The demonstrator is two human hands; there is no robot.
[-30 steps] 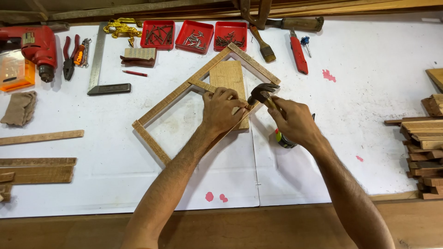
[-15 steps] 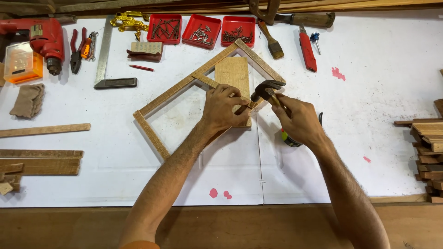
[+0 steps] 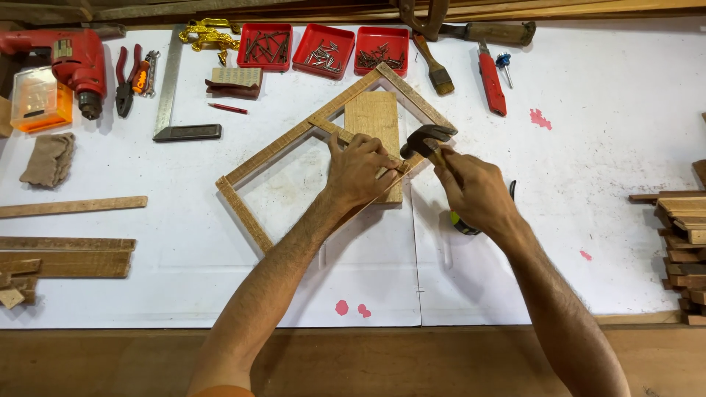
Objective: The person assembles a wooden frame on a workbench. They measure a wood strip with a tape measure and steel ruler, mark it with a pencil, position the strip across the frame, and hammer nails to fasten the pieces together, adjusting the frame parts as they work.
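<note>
At the middle of the white bench, the left hand presses flat on the light wooden rectangular frame, fingers spread; just right, the right hand grips a dark steel-headed hammer.

Woodworking workshop: white-covered counter strewn with red drill, pliers, try square, red nail trays, brush, stacked wood strips.
</note>
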